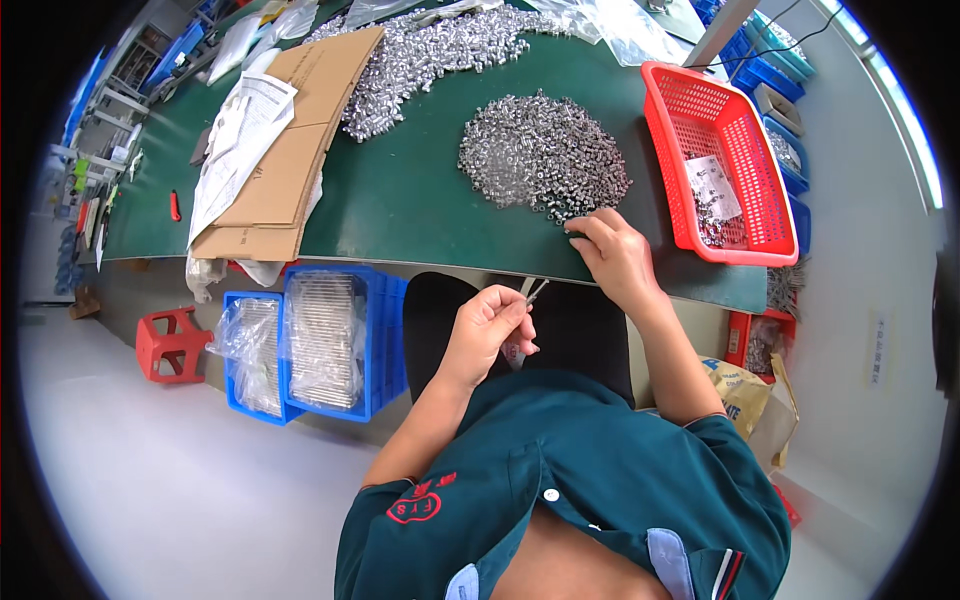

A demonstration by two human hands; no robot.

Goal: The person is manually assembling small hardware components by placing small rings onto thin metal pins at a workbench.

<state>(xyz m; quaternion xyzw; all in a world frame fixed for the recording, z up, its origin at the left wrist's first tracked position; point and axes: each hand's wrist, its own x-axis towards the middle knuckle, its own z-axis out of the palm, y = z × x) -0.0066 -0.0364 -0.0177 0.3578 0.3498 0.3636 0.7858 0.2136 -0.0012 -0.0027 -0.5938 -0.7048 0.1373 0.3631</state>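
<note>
My left hand is over my lap, just off the table's front edge. Its thumb and fingers pinch a thin metal tool that looks like tweezers, its tips pointing up and right. My right hand reaches over the green table at the near edge of a round pile of small metal rings. The thumb and forefinger of that hand come together at one small ring beside the pile; whether it is gripped is too small to tell.
A red plastic basket with small dark parts and a paper slip stands right of the pile. Farther back lies a larger heap of metal parts. Flattened cardboard with papers lies left. Blue crates and a red stool stand below.
</note>
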